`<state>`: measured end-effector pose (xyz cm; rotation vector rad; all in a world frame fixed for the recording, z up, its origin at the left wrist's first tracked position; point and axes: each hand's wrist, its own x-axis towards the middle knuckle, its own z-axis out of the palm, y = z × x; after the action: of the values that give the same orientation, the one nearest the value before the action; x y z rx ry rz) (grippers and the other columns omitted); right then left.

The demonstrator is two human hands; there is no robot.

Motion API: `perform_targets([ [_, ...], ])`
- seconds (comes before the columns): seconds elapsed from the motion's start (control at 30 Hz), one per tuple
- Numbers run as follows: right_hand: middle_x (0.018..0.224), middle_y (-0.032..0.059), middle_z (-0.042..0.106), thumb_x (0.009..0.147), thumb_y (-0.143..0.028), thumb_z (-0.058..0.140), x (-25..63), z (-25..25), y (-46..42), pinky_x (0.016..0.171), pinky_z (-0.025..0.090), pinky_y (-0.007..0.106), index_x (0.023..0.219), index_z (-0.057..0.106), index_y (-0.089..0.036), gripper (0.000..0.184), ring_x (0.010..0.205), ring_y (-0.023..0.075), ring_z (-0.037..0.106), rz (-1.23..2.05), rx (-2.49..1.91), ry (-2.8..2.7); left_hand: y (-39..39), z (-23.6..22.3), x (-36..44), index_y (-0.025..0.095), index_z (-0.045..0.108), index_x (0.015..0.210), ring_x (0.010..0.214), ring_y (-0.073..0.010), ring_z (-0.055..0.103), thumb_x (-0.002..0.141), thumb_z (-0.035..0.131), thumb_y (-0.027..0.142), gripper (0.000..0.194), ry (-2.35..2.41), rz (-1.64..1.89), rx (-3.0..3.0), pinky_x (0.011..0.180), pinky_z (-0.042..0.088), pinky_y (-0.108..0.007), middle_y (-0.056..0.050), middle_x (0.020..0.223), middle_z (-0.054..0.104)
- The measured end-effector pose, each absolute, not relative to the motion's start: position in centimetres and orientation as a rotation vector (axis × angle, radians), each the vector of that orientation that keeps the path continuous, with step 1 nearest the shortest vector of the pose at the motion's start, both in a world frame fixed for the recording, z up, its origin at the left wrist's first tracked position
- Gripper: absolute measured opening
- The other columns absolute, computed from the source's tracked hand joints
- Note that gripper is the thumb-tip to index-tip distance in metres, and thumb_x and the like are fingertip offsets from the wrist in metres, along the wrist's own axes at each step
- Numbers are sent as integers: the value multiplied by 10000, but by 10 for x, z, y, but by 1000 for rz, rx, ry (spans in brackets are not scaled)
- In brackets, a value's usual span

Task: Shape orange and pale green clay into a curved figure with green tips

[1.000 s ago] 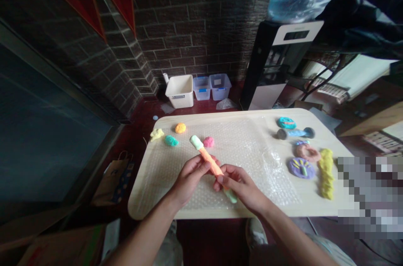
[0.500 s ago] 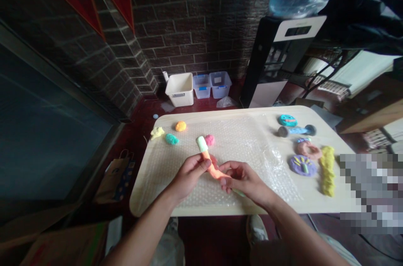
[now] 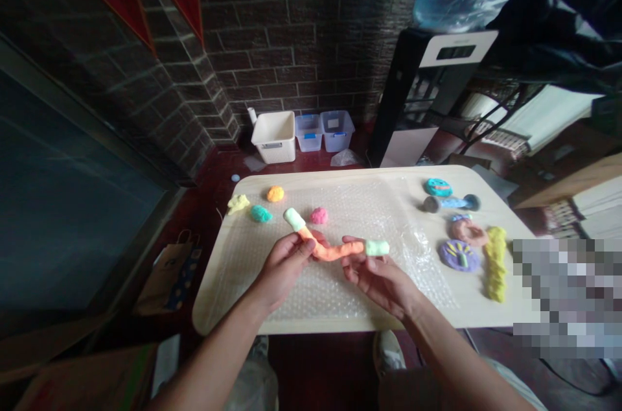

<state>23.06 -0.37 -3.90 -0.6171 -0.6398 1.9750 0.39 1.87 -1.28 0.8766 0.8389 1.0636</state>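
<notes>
An orange clay roll (image 3: 333, 253) with pale green end pieces is held above the bubble wrap, bent into a shallow curve. My left hand (image 3: 284, 265) is closed on its left part, thumb on top, just below the green end. Under the right part, my right hand (image 3: 381, 281) holds the roll near its other green end, with fingertips behind it and the thumb in front. A pink clay lump (image 3: 319, 215) lies just beyond the roll. Farther left are an orange-yellow lump (image 3: 275, 194), a teal lump (image 3: 261, 214) and a pale yellow piece (image 3: 238, 204).
Bubble wrap (image 3: 291, 297) covers much of the pale table (image 3: 208, 307). On its right are a dumbbell-shaped piece (image 3: 451, 203), a teal disc (image 3: 438, 187), a pinkish ring (image 3: 469, 231), a purple disc (image 3: 459, 256) and a yellow strip (image 3: 496, 262). Bins (image 3: 275, 146) and a water dispenser (image 3: 411, 93) stand behind.
The roll went from nearly straight and slanting to bent in a curve. My right hand has turned palm-up and raised its right end, bringing the second green tip into full view.
</notes>
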Motion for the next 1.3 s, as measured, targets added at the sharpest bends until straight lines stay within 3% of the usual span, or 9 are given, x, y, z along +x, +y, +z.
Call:
perform_targets([
  [0.13, 1032, 78, 772, 750, -414, 946, 229, -38, -4, 867, 543, 314, 1316, 694, -224, 648, 909, 187, 707, 2046, -589, -659, 18, -12, 5, 145, 772, 1037, 999, -220, 692, 883, 827, 388, 293, 792, 1089, 790, 946, 503, -351, -93, 1025, 770],
  [0.23, 888, 41, 745, 788, -410, 923, 226, -37, -2, 810, 518, 287, 1249, 721, -208, 542, 816, 160, 671, 1926, -698, -720, 17, -12, 6, 134, 773, 1042, 984, -233, 700, 869, 836, 412, 334, 854, 1061, 840, 943, 503, -361, -107, 1010, 778],
  [0.4, 663, -8, 619, 888, -535, 812, 219, -41, 1, 661, 417, 262, 970, 769, -176, 370, 643, 128, 522, 1712, -831, -884, 14, -12, 9, 122, 787, 1061, 954, -247, 702, 853, 828, 486, 421, 974, 952, 1005, 902, 501, -357, -125, 1023, 787],
  [0.67, 761, 12, 628, 938, -543, 743, 223, -45, 2, 732, 440, 312, 829, 711, -185, 376, 729, 172, 539, 1598, -970, -1119, 14, -17, 11, 126, 790, 1095, 899, -250, 692, 856, 792, 527, 467, 1037, 830, 1101, 834, 507, -348, -106, 935, 794],
  [0.9, 802, 19, 683, 971, -544, 700, 224, -36, 2, 760, 451, 313, 862, 731, -178, 383, 770, 181, 585, 1610, -966, -1261, 13, -17, 12, 131, 781, 1054, 979, -281, 697, 858, 770, 528, 443, 1058, 795, 1155, 882, 509, -367, -110, 982, 789],
  [1.3, 812, 31, 722, 975, -571, 679, 225, -32, 2, 767, 467, 320, 879, 762, -180, 411, 764, 192, 612, 1625, -954, -1332, 13, -15, 10, 128, 782, 934, 847, -241, 685, 903, 696, 425, 312, 1043, 675, 1294, 765, 486, -312, -94, 896, 782],
])
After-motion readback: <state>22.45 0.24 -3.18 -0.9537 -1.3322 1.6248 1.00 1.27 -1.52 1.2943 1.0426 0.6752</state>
